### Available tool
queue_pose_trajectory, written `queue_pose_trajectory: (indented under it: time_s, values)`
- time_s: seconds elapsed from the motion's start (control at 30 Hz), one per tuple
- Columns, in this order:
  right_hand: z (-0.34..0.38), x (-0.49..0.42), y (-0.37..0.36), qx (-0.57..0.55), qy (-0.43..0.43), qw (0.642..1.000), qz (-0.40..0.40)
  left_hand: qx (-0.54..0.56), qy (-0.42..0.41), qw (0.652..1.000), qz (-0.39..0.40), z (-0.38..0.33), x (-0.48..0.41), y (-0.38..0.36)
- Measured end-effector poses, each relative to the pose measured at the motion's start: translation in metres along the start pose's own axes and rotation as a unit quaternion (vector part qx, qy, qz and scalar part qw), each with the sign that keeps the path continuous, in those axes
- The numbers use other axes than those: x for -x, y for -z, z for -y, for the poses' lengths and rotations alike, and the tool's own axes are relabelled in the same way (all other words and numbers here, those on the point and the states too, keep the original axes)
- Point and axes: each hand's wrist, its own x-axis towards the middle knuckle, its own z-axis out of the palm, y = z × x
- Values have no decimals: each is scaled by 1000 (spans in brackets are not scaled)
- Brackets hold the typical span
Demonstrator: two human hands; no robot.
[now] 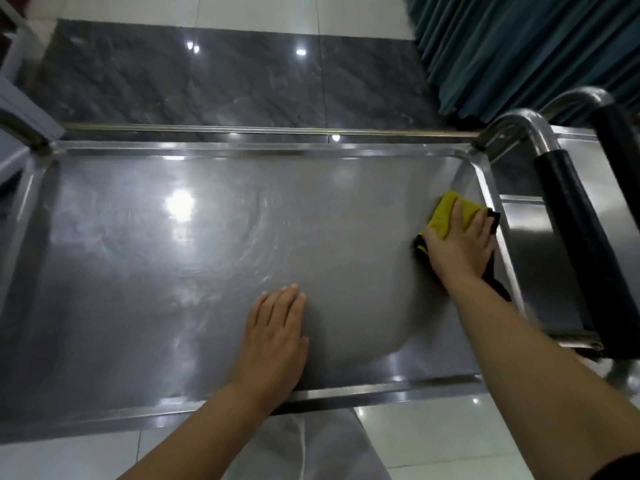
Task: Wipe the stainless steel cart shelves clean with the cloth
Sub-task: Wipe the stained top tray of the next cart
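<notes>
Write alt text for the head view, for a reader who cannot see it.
A person's right hand presses a yellow cloth flat on the right end of a stainless steel cart shelf, while the left hand rests flat near its front edge. A black-padded handle stands at the right, a teal curtain beyond.

Teal curtain (519,46), grey mat (207,77).

Glossy streaked stainless steel shelf (207,254), soft yellow-and-black cloth (445,213), matt black padded handle (575,216), polished floor tiles (207,81)
</notes>
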Motion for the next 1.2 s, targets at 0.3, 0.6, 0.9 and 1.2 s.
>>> queue_pose_trajectory:
  time_s: [0.3,0.6,0.9,1.2]
  values:
    - [180,100,-47,11,215,976,36,-2,100,994,-37,73,82,15]
    - [278,212,-82,47,481,866,129,-9,188,982,-32,95,138,16]
    - [157,141,-55,6,417,905,83,17,114,993,-33,39,94,6]
    - [-48,22,5,38,168,984,43,3,-10,1000,21,-65,40,-32]
